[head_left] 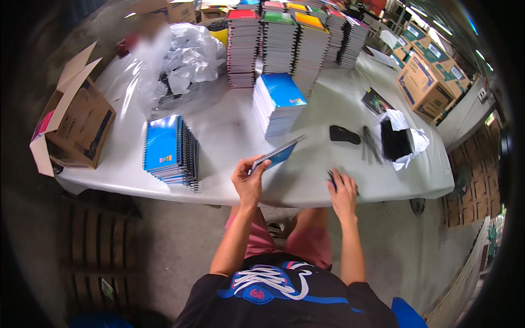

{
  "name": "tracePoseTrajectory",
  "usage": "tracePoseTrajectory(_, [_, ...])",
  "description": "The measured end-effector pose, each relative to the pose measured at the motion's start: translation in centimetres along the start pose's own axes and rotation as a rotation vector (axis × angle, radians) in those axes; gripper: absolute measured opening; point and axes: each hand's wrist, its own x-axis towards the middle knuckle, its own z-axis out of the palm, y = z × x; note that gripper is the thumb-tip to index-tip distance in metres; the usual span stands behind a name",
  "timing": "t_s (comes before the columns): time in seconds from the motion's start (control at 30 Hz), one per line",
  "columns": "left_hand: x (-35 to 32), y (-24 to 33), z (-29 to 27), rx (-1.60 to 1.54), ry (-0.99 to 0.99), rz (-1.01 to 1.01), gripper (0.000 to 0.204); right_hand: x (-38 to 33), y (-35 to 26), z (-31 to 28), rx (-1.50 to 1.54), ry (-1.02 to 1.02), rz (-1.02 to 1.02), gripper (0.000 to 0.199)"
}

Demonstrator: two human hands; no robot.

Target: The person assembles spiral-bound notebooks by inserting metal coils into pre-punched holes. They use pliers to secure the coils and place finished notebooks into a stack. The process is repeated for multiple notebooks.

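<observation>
The left hand's [248, 179] fingers pinch a tilted blue spiral notebook [281, 157] over the near tabletop [221, 128]; the right hand's [343, 192] half-curled fingers grip a dark tool [332, 179]. Left stand bound blue notebooks [162, 143]; farther, a blue-topped stack [280, 90]; right, loose coils [369, 144].

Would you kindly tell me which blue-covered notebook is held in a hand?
The tilted notebook in the left hand; no hand touches the left blue stack or central blue stack.

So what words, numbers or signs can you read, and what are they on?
I don't copy print, but it's here:
Blue notebooks: little coloured marks, too small to read.
Open box: dark print, too blurred.
Stacked boxes: pale labels, too small.
Black shirt: round red badge, unclear.
</observation>
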Motion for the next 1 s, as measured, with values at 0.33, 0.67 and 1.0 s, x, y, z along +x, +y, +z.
tracePoseTrajectory(0.33, [-0.5,0.8,-0.3,0.117,0.055,0.080,0.016,1.7,-0.9,0.3,0.076,0.119,-0.240,0.045])
tracePoseTrajectory(0.67, [-0.5,1.9,0.0,0.304,0.013,0.384,0.016,-0.5,-13.4,-6.3,0.375,0.013,-0.265,0.042])
tracePoseTrajectory(1.0, [-0.2,3.1,-0.1,0.484,-0.028,0.488,0.018,-0.2,-14.4,-6.1,0.273,0.063,-0.369,0.039])
